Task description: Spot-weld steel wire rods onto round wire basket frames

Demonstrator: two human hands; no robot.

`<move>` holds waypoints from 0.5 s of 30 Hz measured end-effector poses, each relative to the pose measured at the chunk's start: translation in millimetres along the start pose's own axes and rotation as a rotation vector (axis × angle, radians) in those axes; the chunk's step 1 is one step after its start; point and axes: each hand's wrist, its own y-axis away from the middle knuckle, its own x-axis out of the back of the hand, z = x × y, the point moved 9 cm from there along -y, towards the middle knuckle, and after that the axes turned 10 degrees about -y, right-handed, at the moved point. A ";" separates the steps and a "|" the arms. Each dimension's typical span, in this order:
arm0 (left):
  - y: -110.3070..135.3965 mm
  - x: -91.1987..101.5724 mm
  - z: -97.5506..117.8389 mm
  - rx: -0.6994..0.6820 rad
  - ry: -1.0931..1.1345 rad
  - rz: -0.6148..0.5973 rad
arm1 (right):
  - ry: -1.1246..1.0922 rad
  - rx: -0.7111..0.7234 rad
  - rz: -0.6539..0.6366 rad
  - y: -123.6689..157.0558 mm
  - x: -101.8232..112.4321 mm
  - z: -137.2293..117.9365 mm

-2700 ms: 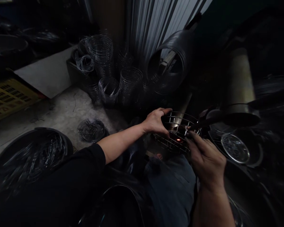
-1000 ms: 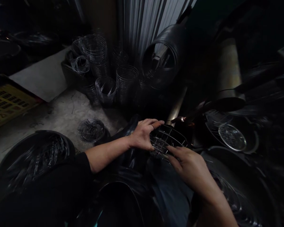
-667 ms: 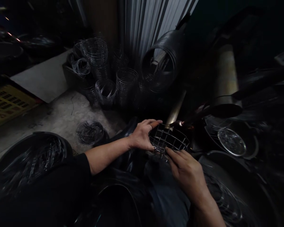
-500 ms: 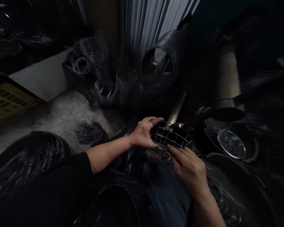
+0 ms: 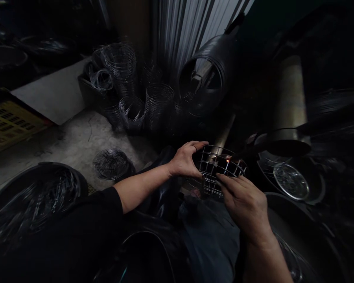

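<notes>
A round wire basket (image 5: 216,165) is held between both hands, tilted, above my lap. My left hand (image 5: 186,160) grips its left rim, thumb below and fingers curled over the top ring. My right hand (image 5: 244,200) presses its fingertips on the near right side of the wire basket. A dark welding arm (image 5: 255,147) reaches in from the right and touches the basket's far rim, where a small orange glow (image 5: 227,160) shows.
Stacks of finished wire baskets (image 5: 129,90) stand on the concrete floor behind. One wire grille (image 5: 110,163) lies flat on the floor. Dark tubs (image 5: 32,196) of wire pieces sit at left and below. A yellow crate (image 5: 8,125) is far left. A shiny disc (image 5: 291,181) lies right.
Both hands have lifted the basket slightly and turned it. Its far rim now meets the welding arm's tip and a small orange glow has appeared there.
</notes>
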 end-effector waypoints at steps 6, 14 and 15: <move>-15.0 -0.3 -4.1 0.022 -0.025 0.016 | 0.045 -0.006 0.034 -12.6 0.2 12.4; -26.2 -5.8 -15.0 0.070 0.000 0.021 | -0.101 -0.192 0.284 0.0 22.6 26.4; -28.5 -6.2 -16.0 0.076 -0.008 0.026 | -0.146 -0.262 0.338 7.8 26.7 27.8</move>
